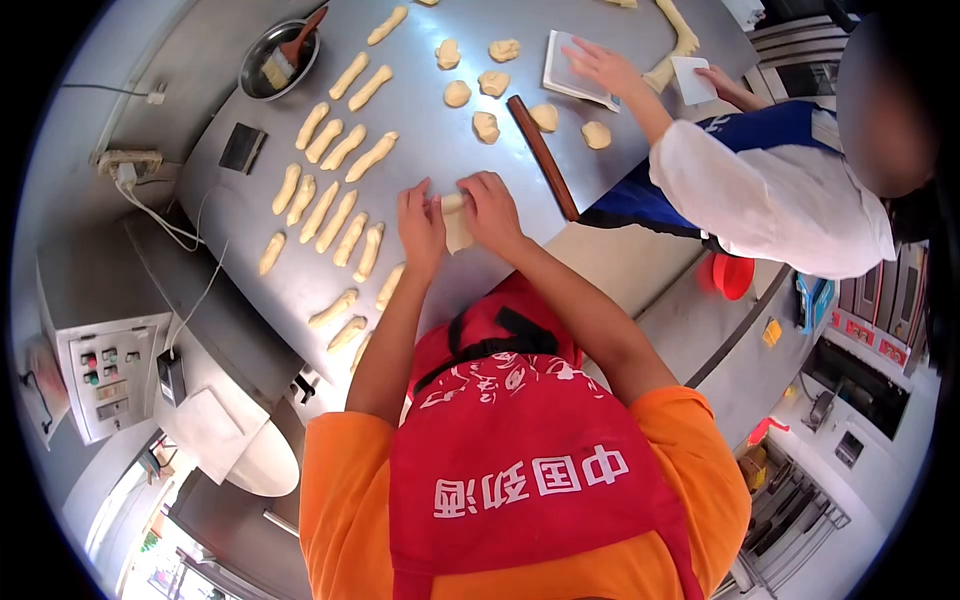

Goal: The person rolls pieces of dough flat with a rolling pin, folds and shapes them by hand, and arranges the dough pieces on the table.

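Near the front edge of the steel table, a flattened piece of dough [458, 232] lies between my hands, its far end curled over. My left hand [420, 222] grips its left side with bent fingers. On the other side, the fingers of my right hand [490, 208] close on the curled end. A dark wooden rolling pin [543, 158] lies to the right of my right hand. To the left, several rolled dough sticks [340, 218] are set out in slanting rows. Rounded dough lumps [493, 83] sit beyond my hands.
A metal bowl [262, 62] with a brush [290, 52] stands at the far left, near a dark square block [243, 148]. At right, a co-worker in a blue apron reaches over a white digital scale [575, 70] and holds a white scraper [692, 82] near a long dough strip [675, 42].
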Demonstrator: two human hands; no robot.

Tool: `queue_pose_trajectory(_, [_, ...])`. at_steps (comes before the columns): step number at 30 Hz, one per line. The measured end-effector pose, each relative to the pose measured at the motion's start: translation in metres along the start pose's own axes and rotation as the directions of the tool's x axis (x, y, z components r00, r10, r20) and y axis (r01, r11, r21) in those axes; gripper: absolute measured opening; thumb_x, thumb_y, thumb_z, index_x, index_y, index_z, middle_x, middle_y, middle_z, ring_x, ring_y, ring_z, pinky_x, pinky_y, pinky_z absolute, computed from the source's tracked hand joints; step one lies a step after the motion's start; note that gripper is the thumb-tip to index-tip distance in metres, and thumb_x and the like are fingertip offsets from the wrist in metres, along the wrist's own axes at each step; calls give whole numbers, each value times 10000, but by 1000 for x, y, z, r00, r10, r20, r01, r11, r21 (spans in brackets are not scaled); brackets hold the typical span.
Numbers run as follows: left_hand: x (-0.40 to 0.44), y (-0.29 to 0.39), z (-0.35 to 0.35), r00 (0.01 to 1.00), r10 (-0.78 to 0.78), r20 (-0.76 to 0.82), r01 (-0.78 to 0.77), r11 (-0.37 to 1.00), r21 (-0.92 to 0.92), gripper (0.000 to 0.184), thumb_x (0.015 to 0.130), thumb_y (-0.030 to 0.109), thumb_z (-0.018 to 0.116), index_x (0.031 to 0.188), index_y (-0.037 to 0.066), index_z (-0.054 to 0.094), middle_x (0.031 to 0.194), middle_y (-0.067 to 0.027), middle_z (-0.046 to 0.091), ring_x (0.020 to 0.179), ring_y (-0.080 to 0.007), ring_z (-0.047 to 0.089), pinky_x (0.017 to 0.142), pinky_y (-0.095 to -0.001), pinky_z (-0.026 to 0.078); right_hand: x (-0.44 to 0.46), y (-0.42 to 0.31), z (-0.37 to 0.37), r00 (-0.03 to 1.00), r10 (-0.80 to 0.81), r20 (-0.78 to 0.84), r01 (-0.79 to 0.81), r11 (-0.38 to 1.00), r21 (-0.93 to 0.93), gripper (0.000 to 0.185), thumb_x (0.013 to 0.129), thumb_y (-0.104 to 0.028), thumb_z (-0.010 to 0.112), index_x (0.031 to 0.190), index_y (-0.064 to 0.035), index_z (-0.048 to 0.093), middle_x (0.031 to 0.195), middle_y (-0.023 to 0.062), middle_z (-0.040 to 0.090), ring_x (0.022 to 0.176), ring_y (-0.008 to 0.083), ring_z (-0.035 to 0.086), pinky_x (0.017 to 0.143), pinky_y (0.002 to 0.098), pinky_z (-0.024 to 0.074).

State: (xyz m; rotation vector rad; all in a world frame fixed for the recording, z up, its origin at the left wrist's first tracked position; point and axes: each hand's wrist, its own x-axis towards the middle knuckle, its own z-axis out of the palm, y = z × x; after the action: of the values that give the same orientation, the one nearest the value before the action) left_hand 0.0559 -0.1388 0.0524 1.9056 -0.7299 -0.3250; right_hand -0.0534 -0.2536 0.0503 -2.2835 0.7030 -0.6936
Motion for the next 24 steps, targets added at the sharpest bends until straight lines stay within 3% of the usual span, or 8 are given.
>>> queue_pose_trajectory(3, [0,-24,-2,967,150,206,-186,969,166,110,1015,45,713,1120,17,720,1138,-172,647,942,-368,668,830,-456,553,-9,11,4,991,-13,132,8,999,39,160,880,-70,708,1037,-44,708,1059,146,653,1066,377,645,926,499,540])
queue_pose_trajectory(6, [-41,-26,-13,956,174,236,-222,956,194,79,972,49,762,1041,28,730,1101,-163,636,965,-374,662,834,-459,546,-46,13,-6,968,-136,212,156,984,-81,148,859,-51,713,1007,-49,705,1041,148,644,1047,375,644,907,499,548])
queue_pose_trajectory(9, [-67,-18,-25,913,256,317,-326,925,194,157,933,61,801,1076,39,740,1069,-161,628,990,-373,655,851,-455,554,-68,11,-20,923,-278,266,303,951,-57,140,838,-53,727,974,-51,694,1024,151,635,1027,376,643,875,496,551])
queue_pose_trajectory(13, [-45,-11,-9,995,-100,19,96,988,124,169,972,144,806,1086,39,739,1019,-165,643,879,-329,680,796,-433,571,-44,3,-22,979,-107,172,111,994,-15,123,862,-88,743,963,-52,682,1007,152,628,1000,380,637,857,493,547])
queue_pose_trajectory(15, [-30,-17,-5,990,-113,88,93,974,205,184,985,165,801,1094,32,735,1009,-166,652,853,-323,687,778,-426,572,-19,-1,-15,996,-13,87,10,999,32,122,879,-103,748,967,-53,682,1004,149,632,992,383,636,851,497,544])
queue_pose_trajectory(22, [-76,-20,-22,944,11,331,-89,971,222,140,962,88,775,1053,14,698,1004,-156,663,875,-321,696,775,-405,576,-63,5,-28,907,-171,385,142,985,103,115,915,-117,746,949,-51,659,960,146,638,968,393,637,842,507,542])
queue_pose_trajectory(24, [-98,-17,-31,946,28,323,-69,991,117,122,943,43,762,1039,16,692,996,-153,659,877,-320,693,775,-401,571,-82,5,-35,858,-193,476,159,981,113,153,916,-140,762,928,-47,642,957,151,634,969,397,635,848,509,544])
